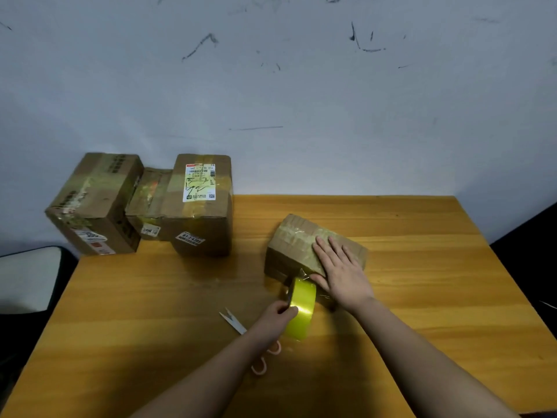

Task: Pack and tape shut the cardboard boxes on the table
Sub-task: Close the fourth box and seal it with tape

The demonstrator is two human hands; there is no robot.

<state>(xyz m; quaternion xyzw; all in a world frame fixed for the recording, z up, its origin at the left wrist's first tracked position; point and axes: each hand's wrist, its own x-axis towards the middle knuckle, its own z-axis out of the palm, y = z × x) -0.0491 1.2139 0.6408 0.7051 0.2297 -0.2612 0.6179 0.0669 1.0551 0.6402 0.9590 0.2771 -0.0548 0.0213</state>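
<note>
A small cardboard box (pixel 297 236) lies on the wooden table (pixel 437 282), its top covered with clear tape. My right hand (pixel 339 268) presses flat on the near part of its top, fingers straight. Just in front of the box my left hand (pixel 278 315) grips a yellow tape roll (pixel 301 306) standing on edge, and a stretch of tape runs from the roll up to the box. Three other taped boxes stand at the back left: a large one (pixel 93 203), a small one (pixel 149 203) and a tall one with a white label (pixel 200 206).
Scissors (pixel 235 324) with pink handles lie open on the table, partly under my left forearm. A white cushion (pixel 27 279) sits beyond the table's left edge. A scuffed wall stands right behind the table. A dark object lies off the right edge.
</note>
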